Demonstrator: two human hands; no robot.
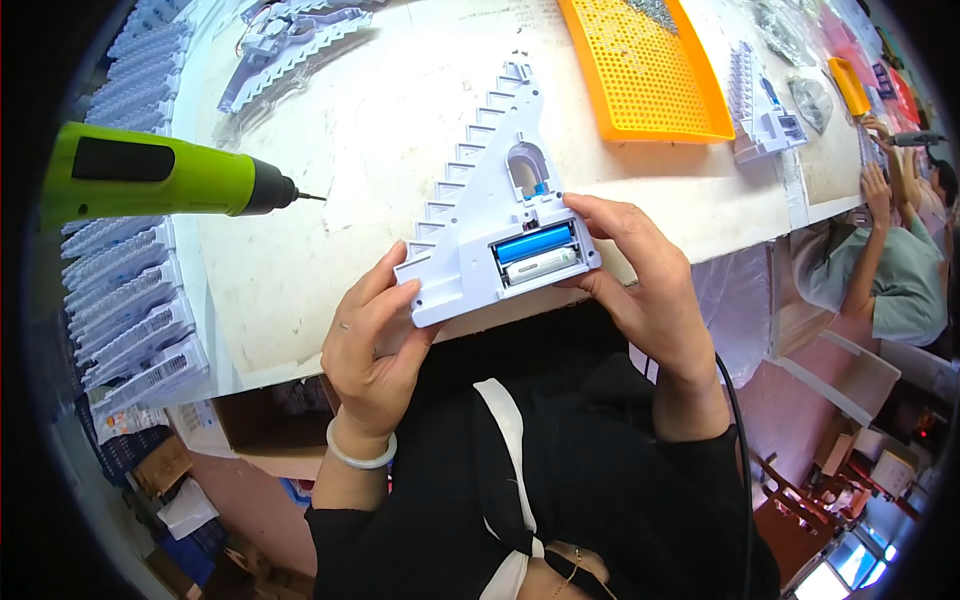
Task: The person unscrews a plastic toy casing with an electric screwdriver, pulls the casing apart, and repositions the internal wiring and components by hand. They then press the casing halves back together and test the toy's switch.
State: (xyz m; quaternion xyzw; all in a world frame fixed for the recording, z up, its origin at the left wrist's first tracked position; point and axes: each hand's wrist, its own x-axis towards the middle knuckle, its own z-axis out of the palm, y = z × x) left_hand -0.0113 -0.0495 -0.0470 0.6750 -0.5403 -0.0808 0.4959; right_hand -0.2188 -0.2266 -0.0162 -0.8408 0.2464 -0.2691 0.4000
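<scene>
Between my hands is a white stepped plastic housing [470, 240], its toothed edge facing up and left. An open compartment near its lower right side holds a blue battery [534, 243] and a white battery [541, 265]. My left hand [375, 335] grips the lower left corner, fingers above and thumb below. My right hand [645, 280] pinches the right corner beside the compartment. Above the compartment is an arched recess with a small blue part in it.
A green electric screwdriver [165, 178] hangs at the left, its bit pointing right. Stacked white housings [130, 300] line the left edge. An orange basket [655, 130] holds small metal pieces. Another housing [765, 130] lies right of it. A co-worker [890, 260] sits at the far right.
</scene>
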